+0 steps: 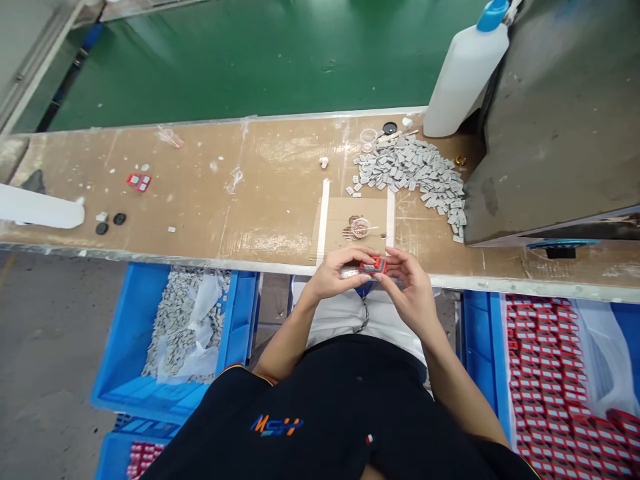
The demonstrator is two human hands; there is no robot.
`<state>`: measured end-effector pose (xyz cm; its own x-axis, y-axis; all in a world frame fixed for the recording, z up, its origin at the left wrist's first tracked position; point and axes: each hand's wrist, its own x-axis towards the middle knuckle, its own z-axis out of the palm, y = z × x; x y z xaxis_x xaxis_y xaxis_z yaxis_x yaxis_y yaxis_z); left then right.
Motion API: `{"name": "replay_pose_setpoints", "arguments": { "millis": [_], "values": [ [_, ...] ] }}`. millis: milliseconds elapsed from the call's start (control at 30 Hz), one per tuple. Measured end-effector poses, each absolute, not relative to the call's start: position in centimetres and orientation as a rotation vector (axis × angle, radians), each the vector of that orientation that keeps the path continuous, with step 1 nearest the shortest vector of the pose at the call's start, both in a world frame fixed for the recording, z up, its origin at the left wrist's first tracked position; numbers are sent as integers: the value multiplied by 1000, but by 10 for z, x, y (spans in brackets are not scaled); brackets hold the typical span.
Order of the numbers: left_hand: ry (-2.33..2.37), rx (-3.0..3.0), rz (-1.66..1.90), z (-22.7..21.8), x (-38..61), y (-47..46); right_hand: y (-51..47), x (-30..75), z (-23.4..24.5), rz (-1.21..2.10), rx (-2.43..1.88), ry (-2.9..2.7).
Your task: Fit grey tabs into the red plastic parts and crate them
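Just over the table's front edge, my left hand (333,275) has its fingers closed around the left side of a small red and grey plastic part (373,265). My right hand (413,292) grips the same part from the right, with thumb and fingertips on it. A silvery-white patch shows between the left thumb and fingers; I cannot make out what it is. Beyond the hands, a small clear cup (360,228) with a thin stick in it rests on a cardboard piece (330,227) with brown stains. White strips run along both its sides.
A heap of grey tiles (413,167) lies right of centre, near a white bottle (463,80) and a metal box (555,133). Another red part (139,182) lies at left. Blue bins hold grey pieces (175,320) at left and rows of red parts (545,387) at right.
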<state>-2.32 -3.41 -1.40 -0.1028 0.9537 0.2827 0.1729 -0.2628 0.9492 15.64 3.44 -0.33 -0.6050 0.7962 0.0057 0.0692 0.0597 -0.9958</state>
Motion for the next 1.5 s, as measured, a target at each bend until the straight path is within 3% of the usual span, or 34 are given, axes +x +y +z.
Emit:
{"name": "replay_pose_setpoints", "arguments": {
  "millis": [500, 633, 900, 1167, 1500],
  "values": [
    [1227, 1297, 1580, -15, -21, -33, 38, 152, 13, 1006, -670, -2191],
    [1234, 1329, 1562, -17, -22, -32, 38, 153, 6, 1056, -637, -2124],
    [1271, 1257, 1453, -20, -21, -35, 25, 146, -16, 1476, -813, -1656],
    [1496, 1477, 1335, -18, -19, -35, 42, 155, 10, 1131, -799, -2150],
    [1429, 1632, 1241, -10, -30, -34, 46, 154, 10, 1098, -682, -2287]
  ]
}}
